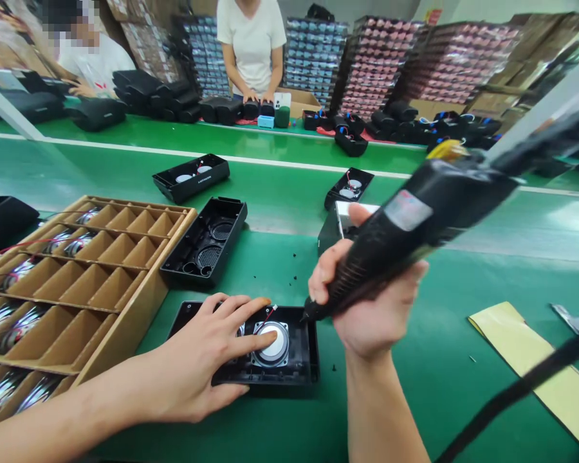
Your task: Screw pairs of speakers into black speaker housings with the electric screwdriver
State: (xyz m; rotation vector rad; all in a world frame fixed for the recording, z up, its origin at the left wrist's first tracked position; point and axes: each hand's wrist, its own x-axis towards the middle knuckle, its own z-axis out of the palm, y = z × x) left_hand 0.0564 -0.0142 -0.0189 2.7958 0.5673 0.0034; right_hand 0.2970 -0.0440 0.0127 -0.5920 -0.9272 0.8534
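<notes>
A black speaker housing (299, 363) lies on the green table in front of me, with a round silver speaker driver (271, 344) seated in it. My left hand (207, 354) lies flat on the housing, fingers stretched out, fingertips touching the driver. My right hand (367, 302) is wrapped round a black electric screwdriver (415, 222), whose tip points down at the housing's upper right corner. A black cable (521, 386) hangs from the tool across the lower right.
A cardboard divider box (101, 257) with several drivers stands at the left. An empty black housing (205, 244) lies beside it; more housings (192, 177) ride the green belt. A yellow sheet (535, 360) lies at the right. Two people work across the belt before stacked trays.
</notes>
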